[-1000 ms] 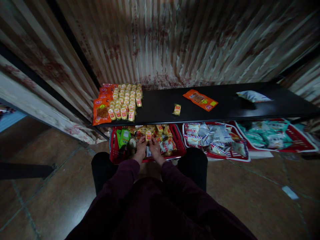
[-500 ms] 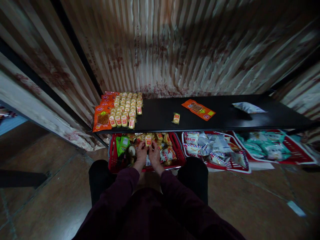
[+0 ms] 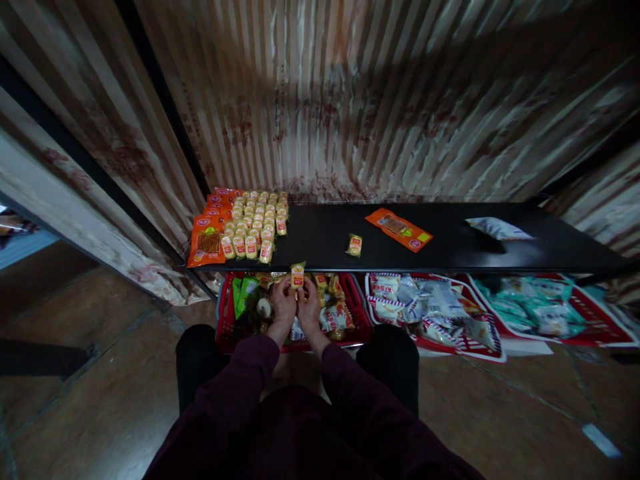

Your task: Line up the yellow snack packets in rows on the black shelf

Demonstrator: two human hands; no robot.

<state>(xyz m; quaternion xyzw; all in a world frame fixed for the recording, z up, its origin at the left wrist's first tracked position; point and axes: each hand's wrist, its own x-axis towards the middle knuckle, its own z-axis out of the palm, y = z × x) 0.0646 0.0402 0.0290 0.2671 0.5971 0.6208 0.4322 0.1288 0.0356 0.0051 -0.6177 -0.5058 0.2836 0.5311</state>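
Between the fingertips of my left hand (image 3: 283, 305) and my right hand (image 3: 309, 307) a small yellow packaged snack cake (image 3: 297, 275) is held upright, its red label facing me. Both hands are closed on its lower sides, over a red basket (image 3: 361, 313) of mixed packets. Above and to the left, rows of matching snack cakes (image 3: 253, 227) stand on the black shelf (image 3: 320, 230). One more yellow packet (image 3: 355, 245) lies alone on the shelf, to the right of my hands.
Orange packets (image 3: 207, 240) lie at the shelf's left end, another orange packet (image 3: 399, 229) further right, and a white packet (image 3: 499, 229) beyond. Below are a basket of white packets (image 3: 435, 293) and one of teal packets (image 3: 545, 303). Green packets (image 3: 245, 293) sit in the nearest basket.
Both hands have lifted the snack cake slightly, nearer the shelf's front edge. The shelf and baskets appear a little lower in the view.
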